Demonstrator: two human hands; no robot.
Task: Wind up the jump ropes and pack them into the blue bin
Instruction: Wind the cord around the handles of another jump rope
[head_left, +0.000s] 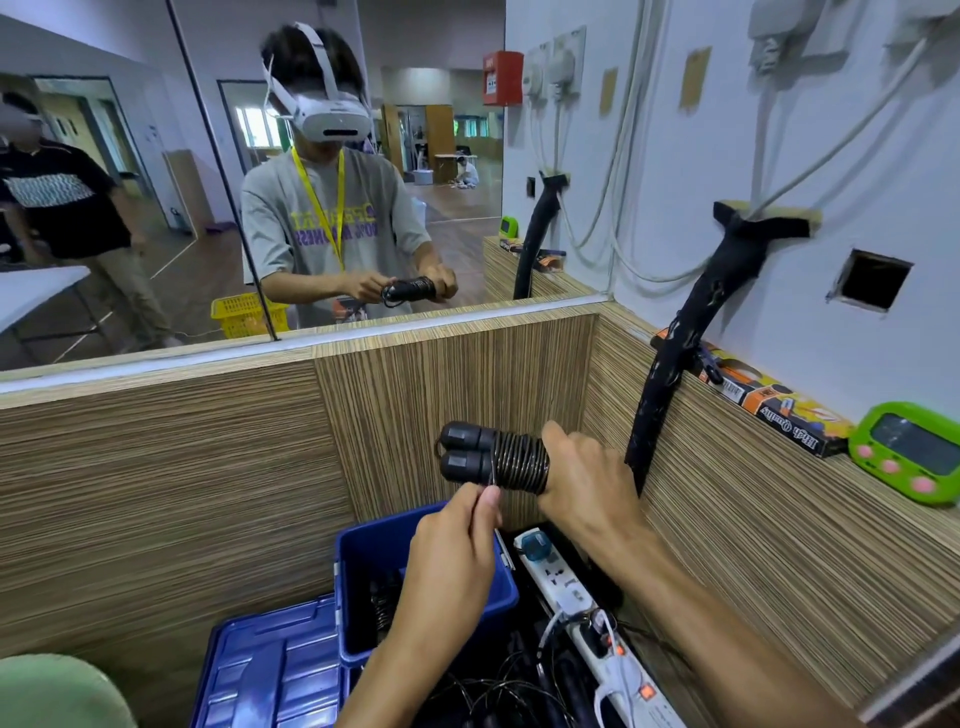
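Winding step, nearly complete: jump rope is held above the blue bin, its paired handles clasped in the right hand; the cord's free end is pinched by the left hand. Tucking, then lowering, is judged next.

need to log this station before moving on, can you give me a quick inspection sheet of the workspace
surface: wood-grain ledge runs along the right wall; no table top seen.
job's things: jump rope coiled round its two black handles, held above the blue bin; dark ropes already lie in the bin; blue lid beside it.
clutter: green timer and orange box on the ledge.
hands: right hand grips the coiled bundle; left hand pinches the rope's loose end.
cables: white power strip with plugs; loose black cords below it.
surroundings: mirror ahead, white wall with sockets and white cables.
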